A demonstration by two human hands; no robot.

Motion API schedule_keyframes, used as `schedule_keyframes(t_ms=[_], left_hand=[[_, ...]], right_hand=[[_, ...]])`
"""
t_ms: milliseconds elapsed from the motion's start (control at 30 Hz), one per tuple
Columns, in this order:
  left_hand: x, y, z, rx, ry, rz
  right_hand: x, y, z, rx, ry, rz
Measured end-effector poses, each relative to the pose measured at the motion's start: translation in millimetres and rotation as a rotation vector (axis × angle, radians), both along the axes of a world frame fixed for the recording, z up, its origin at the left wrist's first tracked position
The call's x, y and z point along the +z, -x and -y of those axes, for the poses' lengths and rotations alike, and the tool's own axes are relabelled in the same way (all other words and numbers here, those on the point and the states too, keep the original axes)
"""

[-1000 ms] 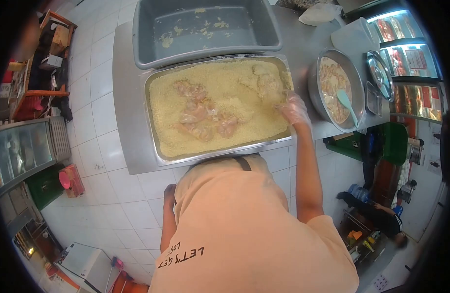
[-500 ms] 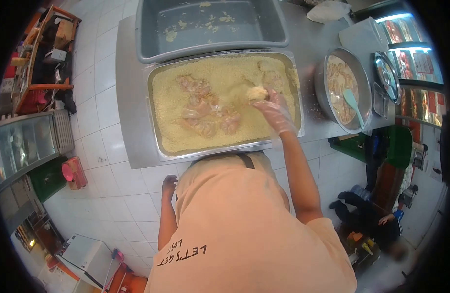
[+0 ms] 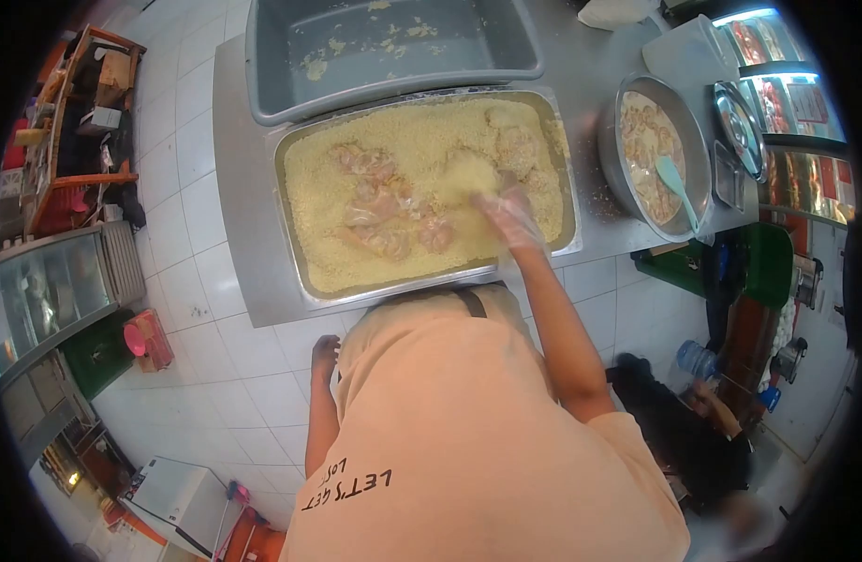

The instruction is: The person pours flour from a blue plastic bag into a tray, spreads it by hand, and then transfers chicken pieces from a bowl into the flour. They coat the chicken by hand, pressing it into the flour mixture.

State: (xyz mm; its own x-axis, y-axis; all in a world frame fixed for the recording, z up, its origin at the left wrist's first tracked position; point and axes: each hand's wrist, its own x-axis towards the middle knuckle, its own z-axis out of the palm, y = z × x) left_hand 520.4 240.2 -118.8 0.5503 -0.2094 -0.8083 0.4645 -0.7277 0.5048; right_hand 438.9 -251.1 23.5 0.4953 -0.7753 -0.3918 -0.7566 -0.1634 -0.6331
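Note:
A metal tray (image 3: pixel 293 245) holds pale yellow crumbs, with raw meat pieces (image 3: pixel 387 204) at its left and middle. More crumb-covered pieces (image 3: pixel 517 145) lie at its upper right. My right hand (image 3: pixel 508 214), in a clear plastic glove, is over the tray's right half. Motion smears its fingers, and a blurred pale clump of crumbs (image 3: pixel 471 178) shows at their tips; whether they grip it is unclear. Bare and low beside my body, my left hand (image 3: pixel 326 352) hangs away from the tray with loose fingers and nothing in it.
Beyond the tray stands a grey tub (image 3: pixel 393 89) with crumb bits inside. At the right, a steel bowl (image 3: pixel 611 155) holds meat in batter and a light green spatula (image 3: pixel 676 187). Another person (image 3: pixel 684 421) in dark clothes is at the lower right.
My right hand has moved slightly left and down, and the clump at its fingertips is now more blurred. The other person has shifted. The view has moved slightly.

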Motion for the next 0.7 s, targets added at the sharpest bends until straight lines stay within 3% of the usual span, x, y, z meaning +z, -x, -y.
schedule_keyframes(t_ms=[133, 333, 467, 600, 667, 700], left_hand=[[-5, -8, 1, -0.001, 0.065, 0.001], [-9, -7, -6, 0.107, 0.056, -0.055], [-13, 2, -7, 0.04, 0.057, -0.027], [-20, 3, -12, 0.074, 0.026, -0.087], [-10, 2, -5, 0.074, 0.031, -0.036], [-7, -4, -3, 0.085, 0.03, -0.022]], right_hand=[[18, -32, -9, 0.015, 0.104, -0.14], [44, -4, 31, 0.068, -0.114, -0.13], [65, -22, 27, 0.168, 0.11, -0.083], [16, -66, 6, 0.261, 0.103, -0.015], [-28, -78, -2, 0.648, 0.596, -0.189], [-31, -82, -4, 0.655, 0.6, -0.173]])
